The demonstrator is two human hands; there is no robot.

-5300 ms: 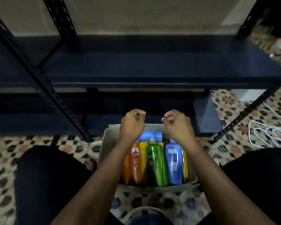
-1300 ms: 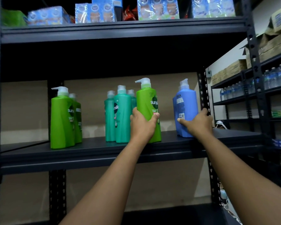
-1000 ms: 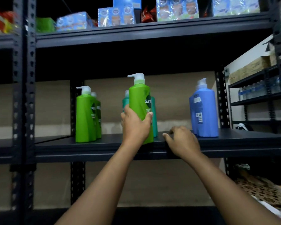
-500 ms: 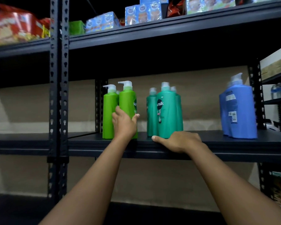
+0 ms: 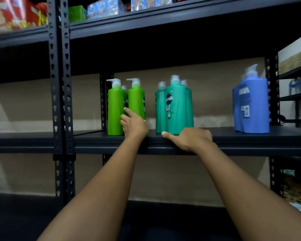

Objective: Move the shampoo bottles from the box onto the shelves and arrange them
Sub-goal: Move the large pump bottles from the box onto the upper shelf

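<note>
Across the frame's middle, light green bottles (image 5: 136, 100), teal bottles (image 5: 176, 105) and blue bottles (image 5: 252, 105) stand grouped on the shelf (image 5: 233, 136), the left hand (image 5: 135, 124) with loose fingers touching a green one, the right hand (image 5: 188, 138) flat on the edge, holding nothing; the box is unseen.

Two bare forearms reach up and forward from the bottom of the view. The left hand (image 5: 134, 124) is raised higher, its index finger stretched out straight and pointing up and to the left, the other fingers loosely bent beneath it and holding nothing. The right hand (image 5: 188, 139) lies palm down to the right of the left hand and slightly lower, its thumb stretched out to the left and its knuckles bent, fingers curled downward.
</note>
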